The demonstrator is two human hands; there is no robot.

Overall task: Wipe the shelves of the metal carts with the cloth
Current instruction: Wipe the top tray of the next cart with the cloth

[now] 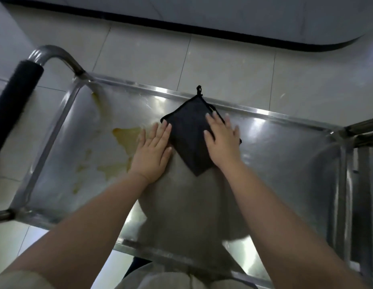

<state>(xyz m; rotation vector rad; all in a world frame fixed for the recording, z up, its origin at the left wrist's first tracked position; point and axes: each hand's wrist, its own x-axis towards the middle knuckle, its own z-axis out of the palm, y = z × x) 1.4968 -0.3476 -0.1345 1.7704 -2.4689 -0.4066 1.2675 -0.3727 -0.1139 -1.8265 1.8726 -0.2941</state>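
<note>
A black square cloth [189, 138] with a small hanging loop lies flat, turned like a diamond, on the top shelf [285, 163] of a metal cart, near its far rim. My right hand [222, 140] rests flat on the cloth's right half, fingers spread. My left hand [153, 150] lies flat on the shelf with its fingertips on the cloth's left edge. A yellowish spill [127, 138] with smaller splashes stains the shelf left of my left hand.
The cart's push handle with a black foam grip [16, 101] curves up at the left. A second metal frame [362, 132] adjoins the cart on the right. Pale floor tiles [223, 65] and a dark baseboard lie beyond.
</note>
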